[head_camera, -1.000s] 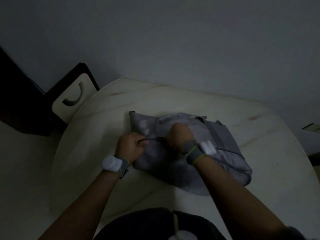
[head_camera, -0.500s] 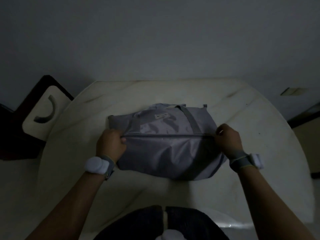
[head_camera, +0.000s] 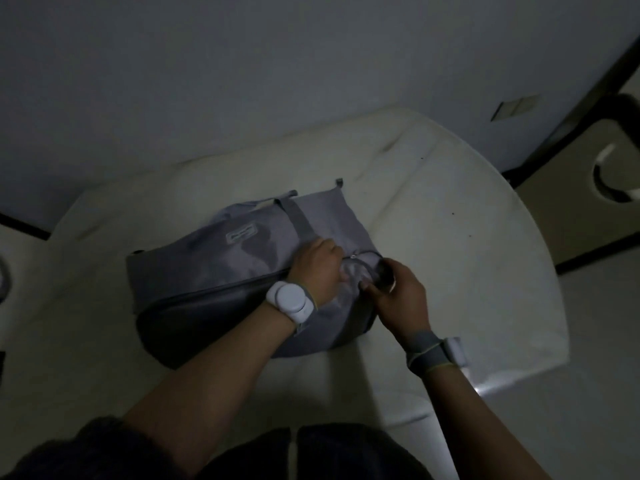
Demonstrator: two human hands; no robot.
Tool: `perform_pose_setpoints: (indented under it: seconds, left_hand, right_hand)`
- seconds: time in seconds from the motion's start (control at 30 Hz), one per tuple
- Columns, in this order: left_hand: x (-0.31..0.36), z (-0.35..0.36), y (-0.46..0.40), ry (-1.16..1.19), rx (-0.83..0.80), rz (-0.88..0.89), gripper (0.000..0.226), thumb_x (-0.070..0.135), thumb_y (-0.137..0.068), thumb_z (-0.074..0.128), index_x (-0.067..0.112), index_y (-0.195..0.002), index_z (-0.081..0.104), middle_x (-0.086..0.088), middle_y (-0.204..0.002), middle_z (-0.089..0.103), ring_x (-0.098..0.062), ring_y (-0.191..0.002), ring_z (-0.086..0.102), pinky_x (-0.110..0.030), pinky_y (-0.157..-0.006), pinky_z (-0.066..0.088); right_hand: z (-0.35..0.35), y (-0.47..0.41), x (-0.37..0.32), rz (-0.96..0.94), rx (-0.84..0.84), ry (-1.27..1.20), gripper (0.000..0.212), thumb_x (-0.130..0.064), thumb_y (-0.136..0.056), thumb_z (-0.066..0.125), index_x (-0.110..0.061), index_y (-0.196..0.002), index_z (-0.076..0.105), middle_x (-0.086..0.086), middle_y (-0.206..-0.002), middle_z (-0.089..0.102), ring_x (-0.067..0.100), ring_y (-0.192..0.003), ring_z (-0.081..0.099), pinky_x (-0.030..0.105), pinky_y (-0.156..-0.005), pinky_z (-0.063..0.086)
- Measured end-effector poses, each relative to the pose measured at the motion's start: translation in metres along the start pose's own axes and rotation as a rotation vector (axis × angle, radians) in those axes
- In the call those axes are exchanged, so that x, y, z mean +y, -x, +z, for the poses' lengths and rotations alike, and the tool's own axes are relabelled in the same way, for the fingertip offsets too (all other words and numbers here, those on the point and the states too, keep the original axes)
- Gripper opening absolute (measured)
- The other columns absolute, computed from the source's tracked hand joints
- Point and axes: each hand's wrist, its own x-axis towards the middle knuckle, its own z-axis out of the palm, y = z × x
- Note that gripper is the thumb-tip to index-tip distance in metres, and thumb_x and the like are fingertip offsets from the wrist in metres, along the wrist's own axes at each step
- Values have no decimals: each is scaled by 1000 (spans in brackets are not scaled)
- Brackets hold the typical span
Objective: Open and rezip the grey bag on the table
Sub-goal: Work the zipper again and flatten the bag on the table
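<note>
The grey bag (head_camera: 221,268) lies on the round white table (head_camera: 467,258), its long zip line running from the left end toward the right. Both my hands are at the bag's right end. My left hand (head_camera: 317,268) reaches across and grips the fabric beside the small metal zip pull (head_camera: 353,257). My right hand (head_camera: 398,299) curls round the bag's right end, where the opening gapes a little. The zip's right end is partly hidden by my fingers.
A dark chair with a pale seat (head_camera: 595,161) stands at the table's right. A grey wall (head_camera: 242,64) rises behind the table. My lap (head_camera: 311,455) is at the near edge. The room is dim.
My left hand left the bag's left end and crossed to the right end beside my right hand. The view swung, so the bag now lies slanted and the chair shows on the right.
</note>
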Motion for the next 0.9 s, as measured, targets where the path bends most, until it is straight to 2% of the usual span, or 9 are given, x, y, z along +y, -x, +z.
perform_pose_setpoints:
  seconds: [0.1, 0.23, 0.4, 0.47, 0.57, 0.63, 0.7, 0.8, 0.9]
  left_hand:
    - [6, 11, -7, -52, -13, -18, 16, 21, -87, 54, 9, -96, 60, -12, -103, 60, -30, -101, 50, -37, -86, 40]
    - [6, 8, -17, -1, -1, -36, 11, 16, -85, 57, 6, -85, 59, -17, -94, 62, -34, -94, 54, -37, -80, 39]
    - [4, -22, -15, 194, 247, -57, 9, 9, -71, 59, 4, -65, 56, -18, -70, 59, -37, -70, 56, -35, -59, 42]
    - [2, -47, -19, 225, 346, -54, 10, 11, -70, 57, 3, -64, 56, -17, -67, 58, -35, -68, 56, -36, -58, 45]
    - [-8, -95, -22, 224, 482, -67, 7, 10, -68, 59, 4, -66, 58, -15, -67, 59, -33, -68, 55, -34, -59, 44]
    - [-24, -129, -20, 213, 596, -106, 6, 11, -68, 61, 5, -68, 61, -13, -69, 61, -32, -68, 57, -34, -58, 46]
    - [-40, -166, -17, 220, 723, -165, 6, 13, -70, 62, 7, -70, 63, -11, -70, 63, -31, -69, 57, -33, -60, 46]
    - [-52, -226, -11, 344, 931, -252, 5, 15, -72, 64, 10, -72, 63, -5, -69, 61, -23, -66, 54, -33, -62, 47]
    - [-50, -273, 6, 479, 1132, -298, 6, 16, -75, 68, 12, -75, 63, -1, -67, 61, -19, -64, 55, -29, -63, 46]
  right_hand:
    - [-3, -10, 16, 40, -55, -64, 57, -36, -75, 80, -13, -124, 61, 6, -121, 67, 24, -108, 62, 31, -90, 49]
    - [-7, -24, 27, 21, -137, -72, 59, -41, -73, 81, -18, -125, 63, 2, -120, 68, 18, -106, 64, 30, -92, 51]
    - [-12, -40, 17, 4, -282, -178, 51, -52, -69, 80, -29, -113, 69, -8, -104, 74, 4, -95, 66, 26, -85, 53]
    - [-12, -48, -8, -43, -334, -213, 45, -54, -69, 79, -27, -103, 71, -6, -92, 75, 7, -86, 68, 32, -76, 55]
    - [-21, -66, -60, -93, -437, -292, 46, -50, -69, 81, -19, -102, 71, -1, -95, 75, 10, -86, 69, 40, -77, 57]
    - [-35, -78, -99, -221, -476, -245, 41, -50, -71, 80, -22, -99, 69, 0, -97, 74, 13, -84, 68, 37, -74, 56]
    - [-52, -87, -141, -377, -328, -117, 37, -55, -71, 77, -29, -93, 63, -1, -92, 72, 14, -75, 62, 26, -63, 50]
    - [-82, -95, -211, -474, 42, 10, 40, -54, -70, 75, -20, -75, 56, 3, -74, 66, 27, -69, 59, 34, -58, 44]
    - [-118, -96, -277, -678, 221, 88, 29, -40, -74, 72, -13, -72, 61, 12, -73, 68, 38, -75, 63, 39, -59, 46]
